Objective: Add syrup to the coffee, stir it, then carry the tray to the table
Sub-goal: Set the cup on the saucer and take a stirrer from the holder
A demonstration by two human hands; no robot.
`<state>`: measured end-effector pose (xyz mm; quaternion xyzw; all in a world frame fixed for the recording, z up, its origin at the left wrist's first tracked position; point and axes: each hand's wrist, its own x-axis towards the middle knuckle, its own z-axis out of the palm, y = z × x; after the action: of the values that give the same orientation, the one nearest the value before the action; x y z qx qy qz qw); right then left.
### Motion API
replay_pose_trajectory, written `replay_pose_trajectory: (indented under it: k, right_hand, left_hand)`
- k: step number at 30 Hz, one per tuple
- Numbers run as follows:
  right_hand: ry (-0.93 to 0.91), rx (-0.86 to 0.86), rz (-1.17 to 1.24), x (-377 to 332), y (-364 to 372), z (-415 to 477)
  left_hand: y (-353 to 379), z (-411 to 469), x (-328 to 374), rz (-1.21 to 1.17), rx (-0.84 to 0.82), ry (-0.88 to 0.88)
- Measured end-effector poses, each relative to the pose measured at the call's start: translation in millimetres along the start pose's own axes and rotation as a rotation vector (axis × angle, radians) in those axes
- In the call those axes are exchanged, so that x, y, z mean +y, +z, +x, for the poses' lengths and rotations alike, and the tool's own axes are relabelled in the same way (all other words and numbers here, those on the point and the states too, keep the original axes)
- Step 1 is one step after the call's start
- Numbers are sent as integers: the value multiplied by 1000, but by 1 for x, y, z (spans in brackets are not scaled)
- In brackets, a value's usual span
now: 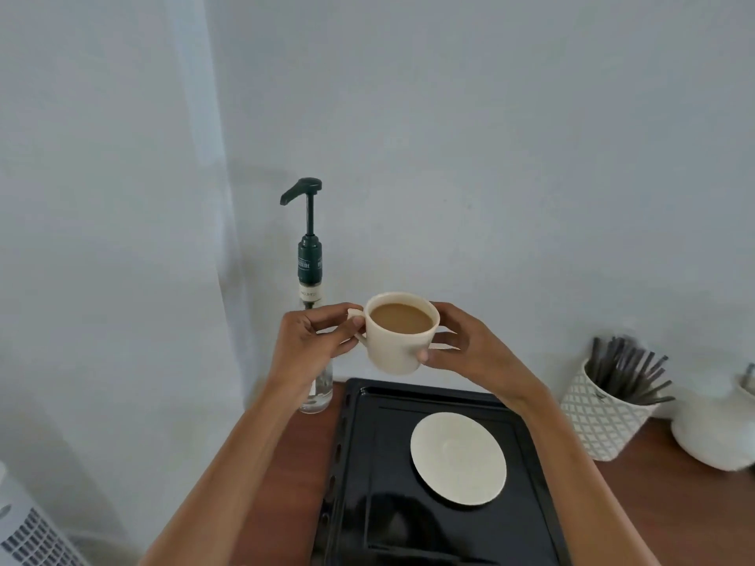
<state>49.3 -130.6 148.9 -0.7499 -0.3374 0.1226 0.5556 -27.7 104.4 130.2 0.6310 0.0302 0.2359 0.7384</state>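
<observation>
Syrup bottle (312,320) at far left of the wooden counter (286,463): clear glass body, dark green pump (306,222) on top, spout pointing left. White lettering on the green collar and a pale neck label below it (both too blurred to read).

Cream cup (398,345) is held in the air above the far edge of the black tray (359,463), just right of the bottle, nearly full of milky light-brown coffee (402,318). Left hand (312,341) pinches the cup handle between thumb and fingers; right hand (470,349) is closed around the opposite wall, thumb low on the side.

Cream saucer (458,458) lies bare on the tray, below and near of the cup.

At right, a white lattice-pattern pot (600,418) holds a bunch of dark stir sticks (629,373); a white rounded jar (719,430) stands just right of it, contents unclear.
</observation>
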Motion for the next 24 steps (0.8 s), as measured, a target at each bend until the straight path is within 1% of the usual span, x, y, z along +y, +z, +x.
replay_pose_trajectory:
  k: [5, 11, 18, 24]
  right_hand:
    - [-6, 69, -10, 30, -27, -26]
    - [27, 68, -16, 65, -51, -54]
    - [94, 43, 13, 110, -59, -75]
    - [165, 43, 36, 145, -55, -86]
  left_hand:
    - [39, -16, -25, -24, -44, -59]
    - [68, -36, -65, -39, -118, -129]
    - [89, -58, -109, -43, -83, -241]
    - [95, -72, -134, 36, -69, -286]
